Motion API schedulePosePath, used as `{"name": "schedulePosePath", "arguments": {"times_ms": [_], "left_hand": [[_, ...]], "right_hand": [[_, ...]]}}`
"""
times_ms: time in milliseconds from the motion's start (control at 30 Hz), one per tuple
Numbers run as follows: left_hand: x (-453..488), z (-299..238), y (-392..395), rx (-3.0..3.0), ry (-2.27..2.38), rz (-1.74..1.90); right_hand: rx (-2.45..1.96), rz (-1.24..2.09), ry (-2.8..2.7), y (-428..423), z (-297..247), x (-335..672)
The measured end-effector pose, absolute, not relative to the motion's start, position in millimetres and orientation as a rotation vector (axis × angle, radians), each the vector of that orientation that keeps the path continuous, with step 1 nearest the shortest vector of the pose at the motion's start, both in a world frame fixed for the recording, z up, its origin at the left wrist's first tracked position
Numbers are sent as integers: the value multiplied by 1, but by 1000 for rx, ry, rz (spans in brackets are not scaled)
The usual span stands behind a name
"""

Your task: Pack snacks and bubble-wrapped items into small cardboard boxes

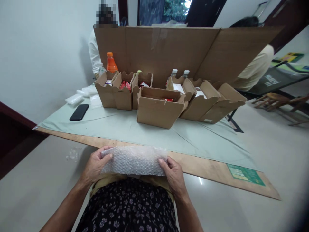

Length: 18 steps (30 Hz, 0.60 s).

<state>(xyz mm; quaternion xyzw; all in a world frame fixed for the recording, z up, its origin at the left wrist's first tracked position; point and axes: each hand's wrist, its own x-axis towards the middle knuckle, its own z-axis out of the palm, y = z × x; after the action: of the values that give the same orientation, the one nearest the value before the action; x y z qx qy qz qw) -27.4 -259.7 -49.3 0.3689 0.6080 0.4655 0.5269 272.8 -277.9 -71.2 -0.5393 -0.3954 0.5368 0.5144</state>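
A bundle rolled in clear bubble wrap (pixel 134 160) lies across my lap, just in front of the table edge. My left hand (pixel 94 165) grips its left end with the thumb on top. My right hand (pixel 173 174) clasps its right end, fingers curled round it. What is inside the wrap is hidden. Straight ahead on the pale green cloth (pixel 125 129) stands an open cardboard box (pixel 158 109) with something red inside.
Several more open cardboard boxes (pixel 116 90) line the back, holding red packets, white items and bottles, with an orange bottle (pixel 111 62) behind. A tall cardboard sheet (pixel 169 48) stands behind them. A black phone (pixel 79 112) and plastic bags (pixel 74 99) lie left. People sit beyond.
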Motion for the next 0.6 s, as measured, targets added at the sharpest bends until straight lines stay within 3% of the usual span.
{"name": "schedulePosePath", "arguments": {"times_ms": [600], "left_hand": [[-6, -48, -242, 1119, 1489, 1062]], "right_hand": [[-1345, 1244, -832, -290, -78, 292]]}}
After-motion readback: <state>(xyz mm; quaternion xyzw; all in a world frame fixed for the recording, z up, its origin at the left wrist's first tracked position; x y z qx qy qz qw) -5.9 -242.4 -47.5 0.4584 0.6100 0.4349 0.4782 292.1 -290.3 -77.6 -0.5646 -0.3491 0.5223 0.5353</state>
